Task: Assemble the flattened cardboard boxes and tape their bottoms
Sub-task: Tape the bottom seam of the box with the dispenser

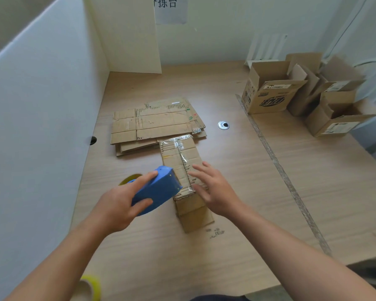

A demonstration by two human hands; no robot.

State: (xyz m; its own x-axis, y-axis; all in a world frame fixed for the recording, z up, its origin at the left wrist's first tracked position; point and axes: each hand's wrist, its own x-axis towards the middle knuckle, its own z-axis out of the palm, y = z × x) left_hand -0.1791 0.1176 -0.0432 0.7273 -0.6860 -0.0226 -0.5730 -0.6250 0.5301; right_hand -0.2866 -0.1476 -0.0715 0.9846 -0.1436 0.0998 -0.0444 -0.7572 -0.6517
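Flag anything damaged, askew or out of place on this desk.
The flattened cardboard stack is torn and ragged on its top sheet, its layers fanned unevenly. Small scraps lie on the table beside the box being taped.

Left hand [115, 208] grips blue tape dispenser [155, 191]; right hand [213, 190] flat on taped box [183, 168].

A white paper sign [170, 9] on the wall beyond the table's [226, 253] far edge carries large dark Chinese characters: 拣台 can be read, after a cut-off character. The open cardboard box [267, 94] near the table's far right corner bears a bold dark logo and a white label, both too blurred to read; small printed marks on the flattened cardboard stack [156, 122] are likewise illegible
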